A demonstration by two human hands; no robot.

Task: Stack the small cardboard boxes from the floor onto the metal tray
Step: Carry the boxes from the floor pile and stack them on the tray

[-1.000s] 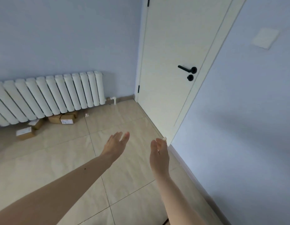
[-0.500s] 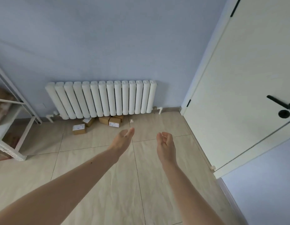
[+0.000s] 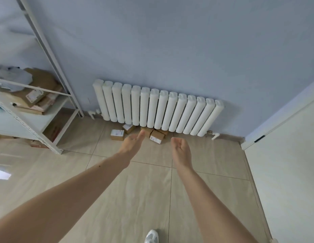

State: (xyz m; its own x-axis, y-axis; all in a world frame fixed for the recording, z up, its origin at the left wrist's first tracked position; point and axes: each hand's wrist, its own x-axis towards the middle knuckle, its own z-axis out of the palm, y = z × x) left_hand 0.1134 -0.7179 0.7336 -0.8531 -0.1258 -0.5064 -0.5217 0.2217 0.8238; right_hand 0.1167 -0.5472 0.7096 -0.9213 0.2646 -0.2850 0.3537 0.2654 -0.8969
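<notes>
Boxes (image 3: 135, 133) lie beyond both hands' empty fingers, left (image 3: 133, 143) straight, right (image 3: 180, 149) seemingly loosely curled.

Soft, even daylight, faint shadows, slight motion blur, wide-angle bending at edges.

Small cardboard boxes (image 3: 153, 135) beyond the left hand (image 3: 132, 142) – partly masked by its fingers and tucked under the radiator (image 3: 158, 109); count uncertain, labels unreadable. Shelf rack (image 3: 35, 88) and white shoe (image 3: 151, 236) – cut by frame edges
</notes>
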